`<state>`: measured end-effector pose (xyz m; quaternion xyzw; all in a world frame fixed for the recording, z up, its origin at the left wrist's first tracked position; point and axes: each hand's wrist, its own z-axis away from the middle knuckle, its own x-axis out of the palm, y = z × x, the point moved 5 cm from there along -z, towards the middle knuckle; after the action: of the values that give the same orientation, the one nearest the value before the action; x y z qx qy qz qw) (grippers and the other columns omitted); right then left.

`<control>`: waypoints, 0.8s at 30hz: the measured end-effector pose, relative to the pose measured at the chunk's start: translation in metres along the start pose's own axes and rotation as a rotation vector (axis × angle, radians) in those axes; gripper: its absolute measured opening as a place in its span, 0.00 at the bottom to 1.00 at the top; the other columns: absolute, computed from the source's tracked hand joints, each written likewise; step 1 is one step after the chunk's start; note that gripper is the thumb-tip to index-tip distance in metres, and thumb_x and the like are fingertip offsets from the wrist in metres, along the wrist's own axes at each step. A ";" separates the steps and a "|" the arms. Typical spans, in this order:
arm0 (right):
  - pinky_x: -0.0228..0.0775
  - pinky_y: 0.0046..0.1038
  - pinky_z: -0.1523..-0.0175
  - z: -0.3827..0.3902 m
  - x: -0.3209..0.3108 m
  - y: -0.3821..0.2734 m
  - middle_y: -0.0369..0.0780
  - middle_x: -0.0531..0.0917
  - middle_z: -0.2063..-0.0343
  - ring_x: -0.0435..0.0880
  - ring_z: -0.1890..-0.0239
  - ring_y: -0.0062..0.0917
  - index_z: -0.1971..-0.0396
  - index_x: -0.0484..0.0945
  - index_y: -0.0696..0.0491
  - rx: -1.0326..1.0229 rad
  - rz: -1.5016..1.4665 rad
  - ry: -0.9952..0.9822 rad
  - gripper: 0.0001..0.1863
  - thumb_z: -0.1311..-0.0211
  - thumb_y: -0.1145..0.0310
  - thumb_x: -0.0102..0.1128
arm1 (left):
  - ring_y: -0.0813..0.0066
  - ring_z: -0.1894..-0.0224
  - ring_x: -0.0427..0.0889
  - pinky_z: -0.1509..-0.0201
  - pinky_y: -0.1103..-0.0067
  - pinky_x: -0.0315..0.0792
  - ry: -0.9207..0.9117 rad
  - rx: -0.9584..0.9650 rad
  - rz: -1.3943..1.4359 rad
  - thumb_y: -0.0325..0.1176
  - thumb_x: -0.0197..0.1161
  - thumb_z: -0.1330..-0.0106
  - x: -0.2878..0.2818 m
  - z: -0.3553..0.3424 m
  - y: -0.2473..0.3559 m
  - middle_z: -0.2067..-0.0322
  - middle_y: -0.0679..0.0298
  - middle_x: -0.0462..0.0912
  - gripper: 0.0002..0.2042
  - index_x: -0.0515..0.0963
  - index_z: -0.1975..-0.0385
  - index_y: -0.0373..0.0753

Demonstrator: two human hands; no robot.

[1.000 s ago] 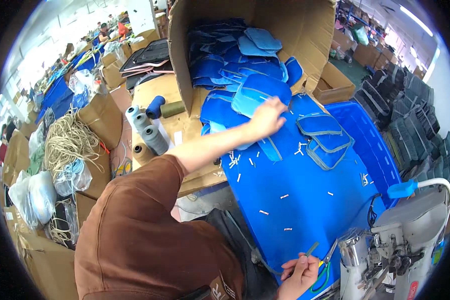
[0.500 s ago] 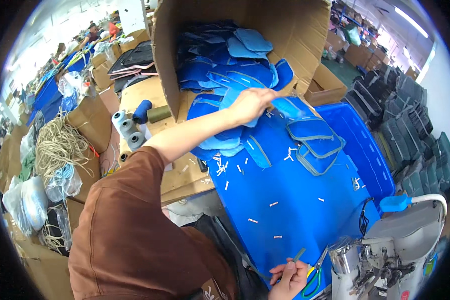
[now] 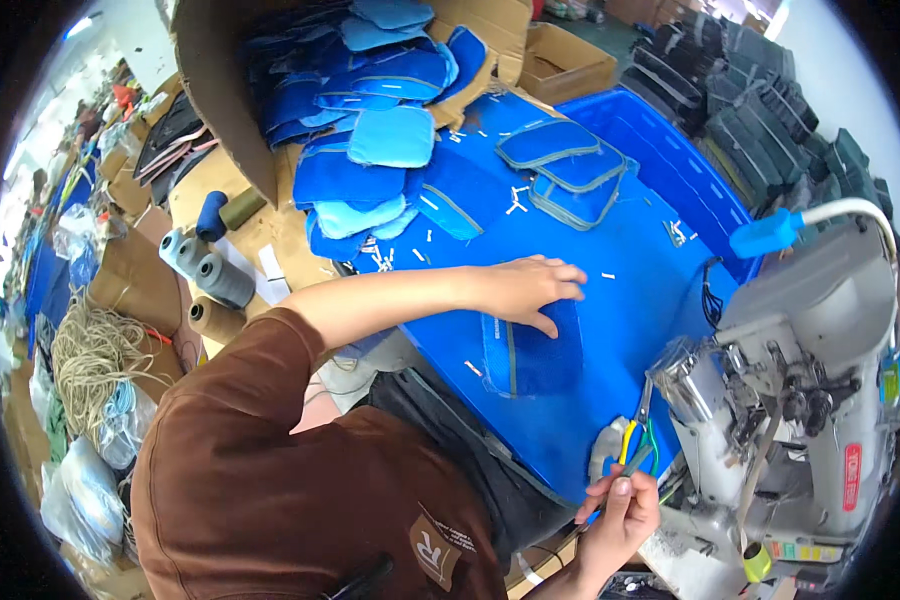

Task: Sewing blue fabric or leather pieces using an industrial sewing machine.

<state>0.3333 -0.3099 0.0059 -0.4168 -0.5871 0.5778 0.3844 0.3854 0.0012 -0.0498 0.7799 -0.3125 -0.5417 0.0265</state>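
Observation:
A blue fabric piece (image 3: 548,352) with a grey strip along it lies flat on the blue tabletop (image 3: 450,345). Over its far edge rests my left hand (image 3: 525,290), fingers spread and palm down. Lower right, my right hand (image 3: 622,512) pinches a short grey-green fabric strip (image 3: 638,461) between thumb and fingers. Just beyond that hand are scissors (image 3: 642,425) with yellow and green handles, partly hidden. Farther off, blue pieces with grey-edged borders (image 3: 570,165) overlap one another on the table.
A cardboard box (image 3: 225,95) at the back spills a heap of blue fabric pieces (image 3: 355,180). Thread cones (image 3: 222,280) stand on a wooden table to the left. A sewing machine (image 3: 790,370) is at right, before a blue plastic bin (image 3: 660,150). White scraps dot the tabletop.
My left hand has come from the heap by the box to the near table, where a blue fabric piece now lies beneath it. My right hand still pinches the strip. The view has shifted.

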 end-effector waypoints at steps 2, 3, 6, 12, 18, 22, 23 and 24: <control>0.59 0.16 0.84 0.003 -0.002 -0.005 0.41 0.80 0.79 0.68 0.89 0.15 0.59 0.74 0.60 0.000 0.017 0.038 0.07 0.26 0.72 0.53 | 0.55 0.43 0.72 0.43 0.61 0.67 0.030 0.076 -0.085 0.47 0.77 0.49 0.007 -0.021 -0.001 0.48 0.54 0.74 0.32 0.75 0.47 0.37; 0.57 0.15 0.84 0.006 -0.003 -0.007 0.41 0.80 0.78 0.68 0.89 0.14 0.59 0.74 0.60 0.007 0.036 0.011 0.06 0.26 0.72 0.53 | 0.54 0.42 0.71 0.43 0.61 0.67 -0.211 -0.021 -0.114 0.48 0.78 0.52 0.013 -0.031 -0.002 0.49 0.54 0.75 0.34 0.75 0.47 0.37; 0.58 0.15 0.83 0.007 0.004 -0.015 0.40 0.81 0.78 0.68 0.88 0.13 0.57 0.73 0.58 0.069 -0.017 -0.022 0.05 0.28 0.75 0.55 | 0.52 0.44 0.73 0.45 0.61 0.68 -0.554 -0.162 -0.176 0.52 0.81 0.58 0.022 -0.045 -0.003 0.56 0.54 0.78 0.35 0.77 0.52 0.35; 0.70 0.16 0.74 -0.019 0.028 -0.038 0.44 0.78 0.55 0.77 0.77 0.16 0.68 0.76 0.61 -0.136 0.276 -0.134 0.04 0.39 0.82 0.63 | 0.60 0.66 0.79 0.64 0.68 0.70 -0.415 0.080 0.434 0.35 0.73 0.42 -0.027 -0.045 0.060 0.68 0.58 0.78 0.12 0.81 0.66 0.35; 0.70 0.21 0.71 -0.034 0.036 -0.062 0.42 0.82 0.67 0.78 0.77 0.21 0.70 0.78 0.60 -0.265 0.510 -0.121 0.05 0.42 0.81 0.67 | 0.65 0.69 0.79 0.67 0.71 0.68 -0.327 0.114 0.616 0.28 0.70 0.40 -0.080 -0.050 0.124 0.71 0.61 0.78 0.06 0.82 0.66 0.35; 0.70 0.20 0.72 -0.029 0.034 -0.063 0.43 0.83 0.67 0.78 0.77 0.20 0.70 0.79 0.61 -0.216 0.455 -0.077 0.05 0.44 0.81 0.69 | 0.65 0.68 0.80 0.66 0.72 0.69 -0.278 0.070 0.615 0.27 0.69 0.39 -0.090 -0.046 0.131 0.71 0.61 0.79 0.05 0.82 0.66 0.35; 0.70 0.20 0.72 -0.028 0.034 -0.063 0.43 0.83 0.67 0.78 0.77 0.20 0.70 0.79 0.61 -0.214 0.448 -0.073 0.05 0.44 0.81 0.69 | 0.65 0.67 0.80 0.66 0.72 0.69 -0.260 0.074 0.635 0.27 0.69 0.38 -0.091 -0.046 0.132 0.71 0.61 0.79 0.04 0.82 0.66 0.35; 0.70 0.20 0.72 -0.027 0.035 -0.065 0.42 0.83 0.67 0.78 0.77 0.19 0.70 0.79 0.61 -0.225 0.434 -0.059 0.05 0.44 0.81 0.69 | 0.65 0.67 0.80 0.65 0.72 0.69 -0.243 0.079 0.655 0.27 0.69 0.38 -0.092 -0.046 0.134 0.71 0.61 0.79 0.04 0.82 0.66 0.36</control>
<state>0.3432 -0.2670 0.0710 -0.5563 -0.5555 0.5897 0.1850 0.3438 -0.0721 0.0962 0.5686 -0.5676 -0.5808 0.1312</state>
